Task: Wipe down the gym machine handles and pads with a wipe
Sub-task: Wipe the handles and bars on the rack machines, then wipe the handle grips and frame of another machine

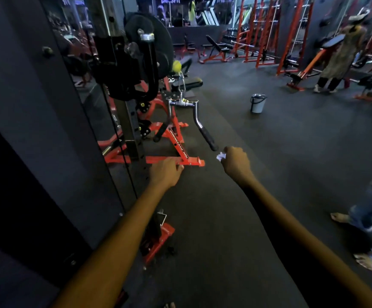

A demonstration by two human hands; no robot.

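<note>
Between the two outstretched arms lies dark rubber floor [213,218], and both hands reach forward over it. The right hand [236,162] is curled, pinching a small crumpled white wipe [221,156] that sticks out at its left side. The wipe sits just beside the lower end of a black handle grip [208,138], but whether it touches the grip cannot be told. That grip rises up and away from the right hand into a bent chrome bar [195,113], which hangs from a cable fitting with a yellow ball [177,66] above it.

The left hand [166,173] is seen from the back, its fingers bent downward, with one fingertip showing at the edge near the red base frame [185,152]. Whether it grips anything cannot be told; it lies over or just in front of the frame's low cross rail. A second black grip [160,132] slants down beyond the left hand, close to the frame's upright.

Further beyond the left hand stands the machine's dark column with a round black weight plate [149,41]. A dark wall panel [36,130] runs along the outer side of the left arm.

Well beyond the right hand a grey bucket [257,103] stands on the floor. Farther off to the right, a person [340,54] stands by red racks [265,30]. Near the right forearm, bare feet [340,217] and blue trouser legs of another person show at the edge.
</note>
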